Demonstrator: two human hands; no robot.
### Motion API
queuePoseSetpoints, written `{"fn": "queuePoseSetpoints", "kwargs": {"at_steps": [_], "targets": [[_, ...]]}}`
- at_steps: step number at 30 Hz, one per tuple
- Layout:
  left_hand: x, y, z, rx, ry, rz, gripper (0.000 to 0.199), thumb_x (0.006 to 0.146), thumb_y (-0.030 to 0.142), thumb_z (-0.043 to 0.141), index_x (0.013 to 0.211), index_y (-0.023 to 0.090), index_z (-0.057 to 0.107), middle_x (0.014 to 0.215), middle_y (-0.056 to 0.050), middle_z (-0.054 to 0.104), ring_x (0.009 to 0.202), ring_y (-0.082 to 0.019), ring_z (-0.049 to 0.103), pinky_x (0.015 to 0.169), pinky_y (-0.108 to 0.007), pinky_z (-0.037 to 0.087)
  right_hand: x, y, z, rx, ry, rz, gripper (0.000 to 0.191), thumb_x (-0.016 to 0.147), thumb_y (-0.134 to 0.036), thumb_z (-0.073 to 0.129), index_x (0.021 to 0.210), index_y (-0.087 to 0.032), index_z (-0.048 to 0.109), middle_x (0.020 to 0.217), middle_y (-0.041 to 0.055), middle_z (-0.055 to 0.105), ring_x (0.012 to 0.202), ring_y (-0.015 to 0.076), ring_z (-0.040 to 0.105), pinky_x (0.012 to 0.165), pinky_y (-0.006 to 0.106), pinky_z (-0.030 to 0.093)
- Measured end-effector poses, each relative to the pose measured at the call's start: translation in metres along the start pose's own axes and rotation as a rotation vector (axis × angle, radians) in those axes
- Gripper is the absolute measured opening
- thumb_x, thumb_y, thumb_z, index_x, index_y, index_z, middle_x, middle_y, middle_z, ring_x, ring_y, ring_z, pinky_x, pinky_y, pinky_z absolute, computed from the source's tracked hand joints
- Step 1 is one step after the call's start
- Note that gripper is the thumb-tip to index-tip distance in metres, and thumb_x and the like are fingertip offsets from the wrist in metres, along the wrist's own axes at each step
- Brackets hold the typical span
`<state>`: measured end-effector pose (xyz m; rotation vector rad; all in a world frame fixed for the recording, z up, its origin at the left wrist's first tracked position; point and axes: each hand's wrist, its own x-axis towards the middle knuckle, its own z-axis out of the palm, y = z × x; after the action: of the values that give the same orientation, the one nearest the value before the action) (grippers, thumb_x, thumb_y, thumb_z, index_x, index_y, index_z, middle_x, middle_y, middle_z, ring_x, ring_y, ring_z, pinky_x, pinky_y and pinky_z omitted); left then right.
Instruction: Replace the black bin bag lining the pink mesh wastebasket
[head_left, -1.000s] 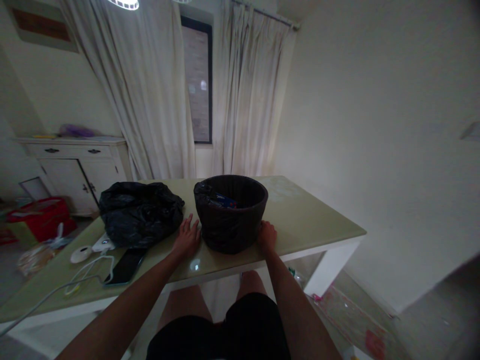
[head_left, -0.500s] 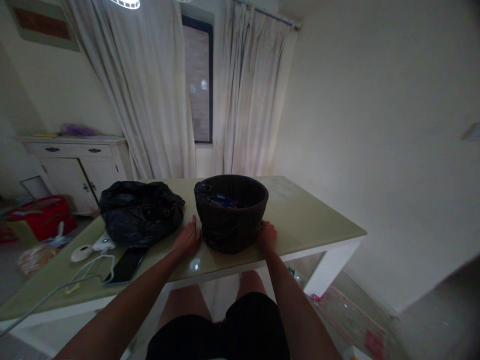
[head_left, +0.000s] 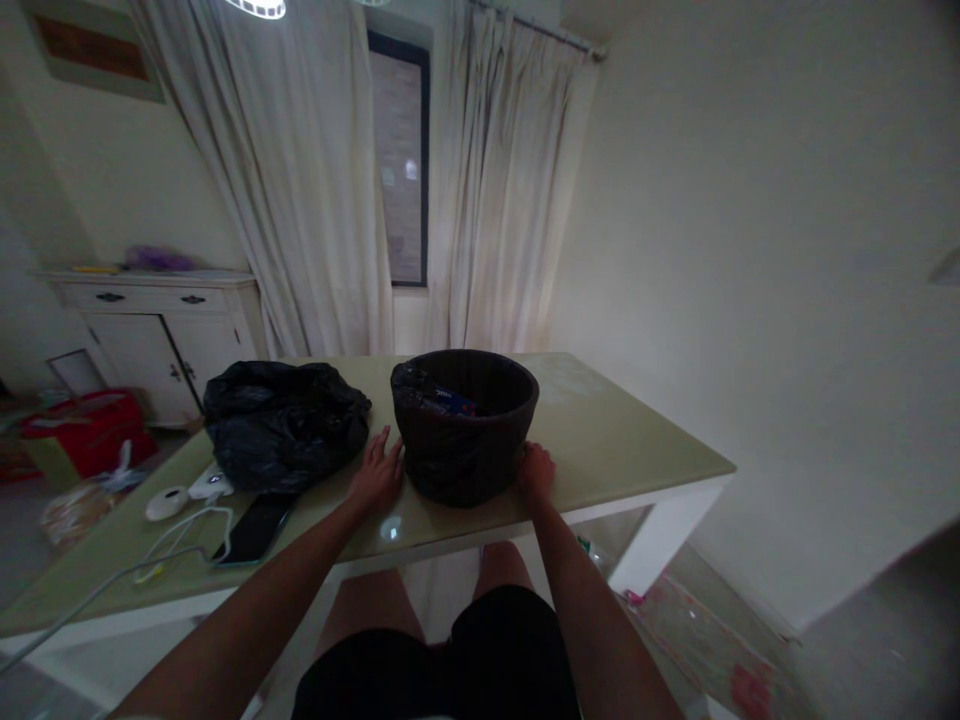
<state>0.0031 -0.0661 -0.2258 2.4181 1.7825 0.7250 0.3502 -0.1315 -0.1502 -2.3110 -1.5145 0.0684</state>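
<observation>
A round black trash can (head_left: 465, 465), lined with a black plastic bag, stands upright near the table's front edge. Inside it lies a dark blue packet (head_left: 452, 402) with light lettering, partly hidden by the bag. On the tabletop to its left, my left hand (head_left: 377, 475) rests open with fingers spread, the nearest side at the can's wall. At the can's right side is my right hand (head_left: 537, 472), its fingers curled in and seeming to touch the wall; the fingertips are hidden. Left of my left hand sits a crumpled black plastic bag (head_left: 285, 430).
A phone (head_left: 259, 528), a white cable (head_left: 169, 550) and a small round white object (head_left: 166, 503) lie on the green-topped table (head_left: 637, 440) at left. Behind are curtains (head_left: 315, 200) and a white cabinet (head_left: 135, 350). A red bag (head_left: 94, 430) sits on the floor.
The fingers of my left hand have lifted and spread apart a little. My right hand and the trash can stay in place; the view has shifted slightly.
</observation>
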Motion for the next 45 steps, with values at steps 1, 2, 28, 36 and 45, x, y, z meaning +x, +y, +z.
{"fn": "queuePoseSetpoints", "kwargs": {"at_steps": [1,2,28,36,45], "targets": [[0.0,0.0,0.0,-0.009,-0.003,0.009,0.063,0.114,0.036,0.038,0.172,0.016,0.049,0.19,-0.02,0.023,0.174,-0.041,0.029,0.135,-0.063,0.04,0.0,0.0,0.0,0.0,-0.001,-0.004,0.043,0.116,-0.018,0.038,0.129,-0.018,0.079,0.137,0.0176,0.078,0.131,0.0289,0.071,0.099,0.033,0.048],[0.0,0.0,0.0,-0.02,-0.009,0.022,0.063,0.114,0.036,0.037,0.172,0.015,0.047,0.189,-0.021,0.024,0.173,-0.04,0.031,0.133,-0.061,0.042,0.0,0.0,0.001,0.0,0.001,-0.007,0.043,0.116,-0.017,0.037,0.128,-0.017,0.079,0.137,0.0176,0.078,0.131,0.0288,0.071,0.099,0.034,0.048],[0.004,-0.009,0.009,-0.006,-0.008,0.064,0.061,0.11,0.033,0.039,0.168,0.015,0.05,0.181,-0.019,0.043,0.168,-0.034,0.042,0.137,-0.055,0.037,0.002,0.001,0.003,-0.004,-0.001,0.001,0.044,0.118,-0.019,0.036,0.128,-0.017,0.079,0.136,0.0175,0.078,0.129,0.0279,0.072,0.098,0.033,0.048],[0.002,0.007,-0.009,0.001,-0.107,-0.013,0.064,0.11,0.024,0.037,0.17,0.006,0.045,0.169,-0.024,0.059,0.159,-0.033,0.056,0.134,-0.049,0.041,0.001,0.002,0.004,-0.002,0.006,-0.014,0.041,0.116,-0.02,0.04,0.13,-0.017,0.079,0.135,0.0192,0.078,0.128,0.0283,0.072,0.098,0.033,0.049],[0.003,0.017,-0.023,0.068,-0.153,-0.035,0.053,0.107,0.018,0.044,0.155,0.012,0.066,0.17,-0.02,0.059,0.16,-0.032,0.055,0.135,-0.045,0.04,0.002,0.001,0.002,0.005,-0.005,-0.01,0.043,0.117,-0.02,0.038,0.129,-0.016,0.079,0.137,0.0189,0.078,0.129,0.0284,0.072,0.098,0.033,0.049]]}}
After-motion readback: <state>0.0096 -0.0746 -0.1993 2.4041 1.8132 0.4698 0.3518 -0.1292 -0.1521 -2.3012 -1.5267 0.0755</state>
